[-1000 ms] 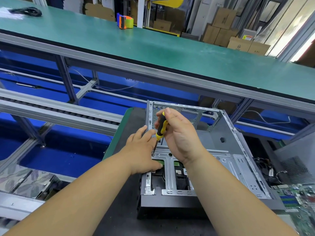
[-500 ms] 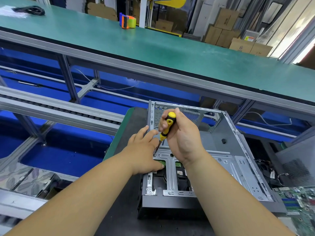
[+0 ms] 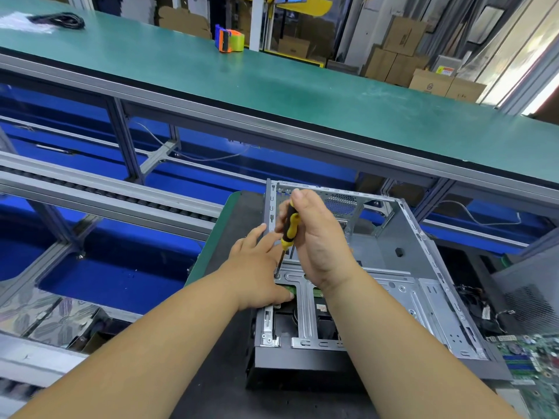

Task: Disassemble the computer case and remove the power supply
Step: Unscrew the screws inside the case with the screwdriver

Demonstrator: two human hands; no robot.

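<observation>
The right hand (image 3: 317,237) is gripping the yellow-and-black screwdriver (image 3: 289,229), its tip seated in a screw (image 3: 276,276) on the drive-bay bracket (image 3: 305,309) near the computer case (image 3: 393,267)'s left edge. The left hand (image 3: 260,267), fingers extended, is bracing there. Best keeping the shaft upright and pressing down while turning, so it isn't slipping.

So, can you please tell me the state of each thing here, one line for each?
computer case: lying on its side, side panel off, interior exposed.
screwdriver: held nearly upright, tip on a screw in the metal bracket.
right hand: grips the screwdriver handle.
left hand: rests on the case, fingers straight.
circuit board: lying outside the case, at right.
tape dispenser: standing on the green bench.
</observation>
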